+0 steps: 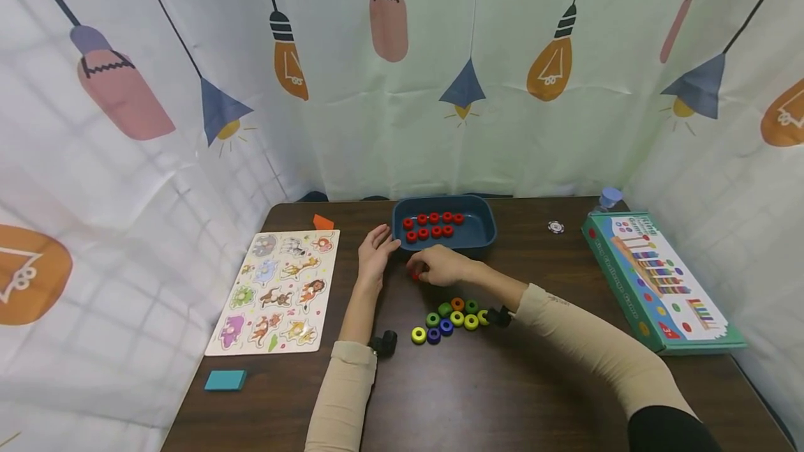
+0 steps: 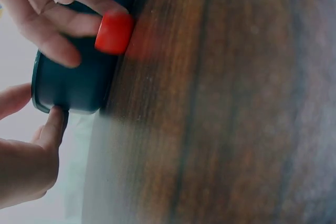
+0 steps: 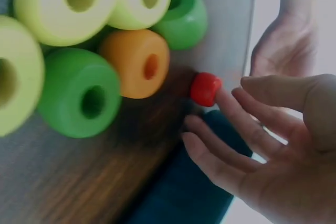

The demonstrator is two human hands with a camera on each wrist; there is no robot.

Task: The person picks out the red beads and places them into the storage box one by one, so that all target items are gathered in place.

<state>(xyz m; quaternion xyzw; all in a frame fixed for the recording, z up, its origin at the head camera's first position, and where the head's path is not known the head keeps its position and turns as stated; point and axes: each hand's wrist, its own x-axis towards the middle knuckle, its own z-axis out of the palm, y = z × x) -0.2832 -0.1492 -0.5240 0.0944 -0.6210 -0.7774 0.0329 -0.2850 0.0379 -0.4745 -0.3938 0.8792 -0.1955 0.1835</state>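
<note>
Several red ring beads [image 1: 435, 217] lie in rows inside a dark blue tray [image 1: 485, 243] at the back of the table. My left hand [image 1: 375, 254] rests at the tray's left end, fingers extended and thumb against its wall. In front of the tray, my right hand [image 1: 440, 266] is over a single red bead [image 3: 205, 89] on the table. One fingertip meets that bead in the right wrist view, while the thumb stands apart from it. Nearer the front sits a cluster of green, orange, yellow and blue beads [image 1: 447, 327], below the right forearm.
A board with animal pictures [image 1: 273, 291] lies on the left, an orange piece [image 1: 323, 222] behind it and a teal block [image 1: 225, 380] in front. To the right are a game box [image 1: 666, 284], a poker chip [image 1: 555, 227] and a blue-capped bottle [image 1: 609, 197].
</note>
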